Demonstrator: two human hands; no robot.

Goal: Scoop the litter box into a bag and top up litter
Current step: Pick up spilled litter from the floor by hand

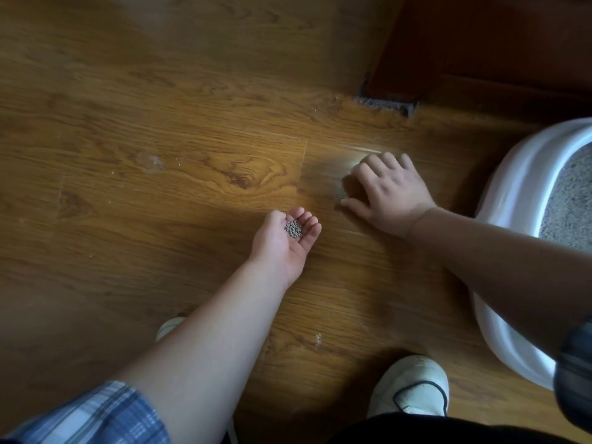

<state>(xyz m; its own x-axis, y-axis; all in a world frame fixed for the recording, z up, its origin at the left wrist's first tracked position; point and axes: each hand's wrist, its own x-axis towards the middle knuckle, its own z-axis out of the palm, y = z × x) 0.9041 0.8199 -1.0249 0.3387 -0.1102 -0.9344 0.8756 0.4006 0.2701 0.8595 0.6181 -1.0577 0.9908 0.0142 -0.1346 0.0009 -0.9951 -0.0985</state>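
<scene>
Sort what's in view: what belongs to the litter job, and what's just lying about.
Belongs to the job:
litter box
grey litter inside it
litter grains cupped in the left hand
spilled grains beside the right hand

Just lying about:
wooden floor
white shoes
dark wooden furniture base

White, round-rimmed litter box at far right (grey litter inside)
</scene>
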